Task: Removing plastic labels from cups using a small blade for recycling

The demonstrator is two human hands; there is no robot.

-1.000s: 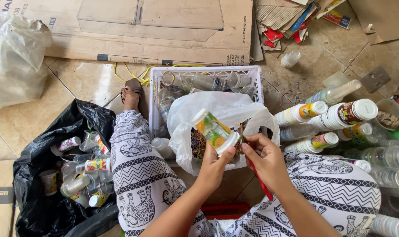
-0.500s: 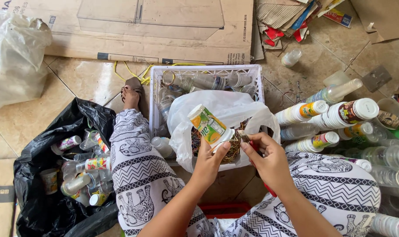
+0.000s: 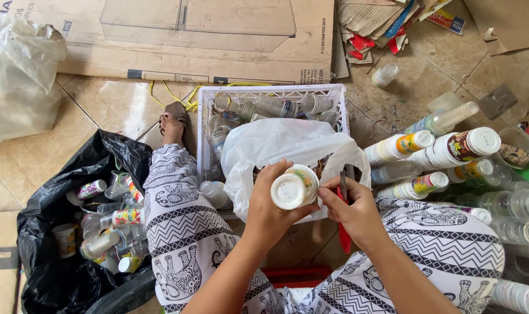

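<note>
My left hand (image 3: 270, 212) grips a small white plastic cup (image 3: 294, 186) with a yellow and green label, its white bottom turned toward the camera. My right hand (image 3: 355, 208) holds a red-handled cutter (image 3: 342, 224) with its blade up beside the cup. Both hands hover over an open white plastic bag (image 3: 288, 145) that lies across a white plastic crate (image 3: 206, 125) holding clear bottles. My legs in black-and-white patterned trousers (image 3: 177, 227) frame the bag.
A black bag (image 3: 61, 273) with several labelled cups lies at the left. Stacks of nested cups (image 3: 430, 148) and clear bottles (image 3: 515, 203) lie at the right. Flattened cardboard (image 3: 177, 40) covers the tiled floor behind; a clear bag (image 3: 17, 75) sits far left.
The cup has been turned from lying sideways with its label showing to bottom facing the camera. My right hand stays beside it with the cutter.
</note>
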